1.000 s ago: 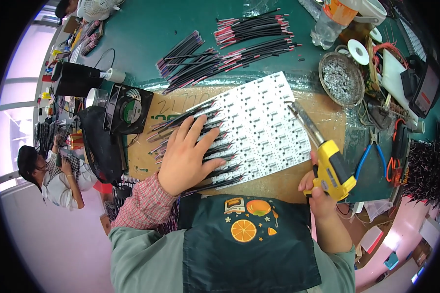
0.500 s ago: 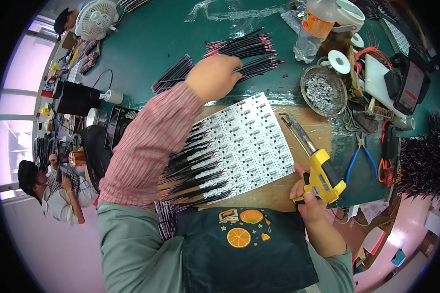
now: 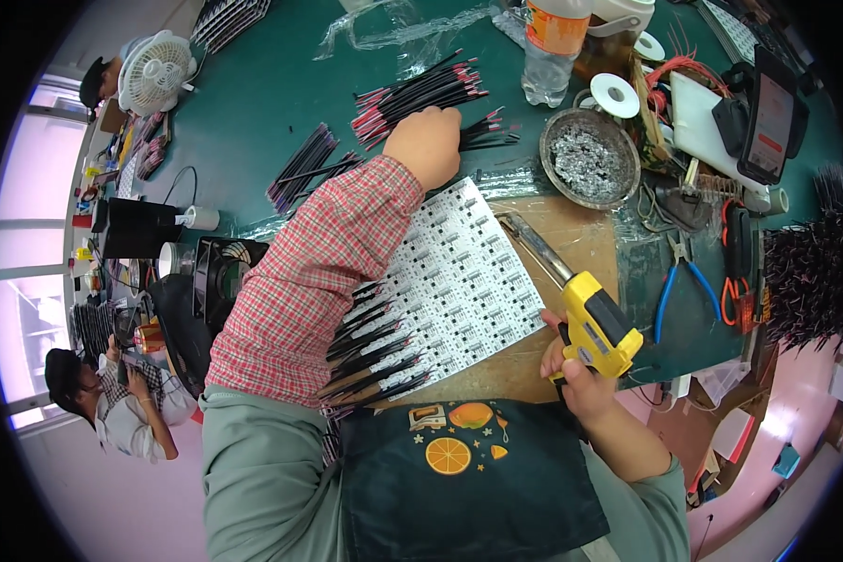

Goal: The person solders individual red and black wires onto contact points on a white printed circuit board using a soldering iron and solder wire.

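Observation:
My left hand (image 3: pixel 426 148), its arm in a red checked sleeve, reaches over the far edge of a white circuit board sheet (image 3: pixel 464 281). Its fingers curl down between a large pile of black wires with red ends (image 3: pixel 417 98) and a smaller bunch of black wires (image 3: pixel 490 131); the fingertips are hidden. My right hand (image 3: pixel 576 375) is wrapped round the grip of a yellow soldering gun (image 3: pixel 598 323), whose metal tip points up and left over the brown work board (image 3: pixel 571 239). Black wires (image 3: pixel 375 351) line the sheet's left side, partly under my left sleeve.
Another wire bunch (image 3: pixel 304 169) lies left of my hand. Beyond the soldering gun stand a bowl of silvery scraps (image 3: pixel 590 159) and a plastic bottle (image 3: pixel 553 51). Blue-handled pliers (image 3: pixel 679 286) and a phone on a stand (image 3: pixel 773 122) are at right. A person (image 3: pixel 126 403) sits at left.
The whole view has shifted slightly. My left hand has moved right relative to the wire piles, toward the smaller bunch, and its fingers have curled in. My right hand still holds the soldering gun.

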`<state>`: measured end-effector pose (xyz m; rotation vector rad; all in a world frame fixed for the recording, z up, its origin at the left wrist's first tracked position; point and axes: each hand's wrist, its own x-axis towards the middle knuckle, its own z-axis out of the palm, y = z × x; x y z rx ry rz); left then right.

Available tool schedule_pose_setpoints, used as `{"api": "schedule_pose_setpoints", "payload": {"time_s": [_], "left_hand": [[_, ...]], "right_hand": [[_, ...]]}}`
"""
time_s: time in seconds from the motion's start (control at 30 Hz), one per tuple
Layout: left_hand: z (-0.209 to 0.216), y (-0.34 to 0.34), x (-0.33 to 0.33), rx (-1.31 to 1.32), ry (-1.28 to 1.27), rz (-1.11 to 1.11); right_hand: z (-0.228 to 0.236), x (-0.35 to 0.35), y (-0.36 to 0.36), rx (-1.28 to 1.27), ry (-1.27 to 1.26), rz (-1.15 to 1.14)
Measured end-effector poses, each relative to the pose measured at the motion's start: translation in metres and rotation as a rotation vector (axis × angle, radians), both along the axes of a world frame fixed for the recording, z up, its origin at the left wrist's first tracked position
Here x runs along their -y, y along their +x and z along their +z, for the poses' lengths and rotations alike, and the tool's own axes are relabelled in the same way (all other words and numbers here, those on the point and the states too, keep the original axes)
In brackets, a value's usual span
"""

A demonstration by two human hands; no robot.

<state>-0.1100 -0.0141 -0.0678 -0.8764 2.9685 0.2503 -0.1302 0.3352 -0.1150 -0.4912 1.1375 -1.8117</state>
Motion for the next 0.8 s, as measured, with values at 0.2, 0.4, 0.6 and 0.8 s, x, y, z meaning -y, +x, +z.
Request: {"api": "schedule_pose_setpoints", "payload": {"time_s": [0.2,0.4,0.6,0.8], "left_hand": [[0.007,-0.008,0.007,-0.024,0.089,0.026],[0.03,-0.014,0.026,-0.016,0.106,-0.018],[0.068,-0.018,0.027,0.158,-0.041,-0.126],[0.081,-0.017,0.018,0.188,-0.41,-0.329]], "right_hand": [[-0.019,-0.009,-0.003,-0.086,-0.083,0.079],[-0.016,-0.007,-0.003,-0.03,-0.078,0.098],[-0.016,-0.006,-0.003,0.003,-0.072,0.08],[-0.015,-0.006,-0.005,-0.013,-0.056,0.084]]}}
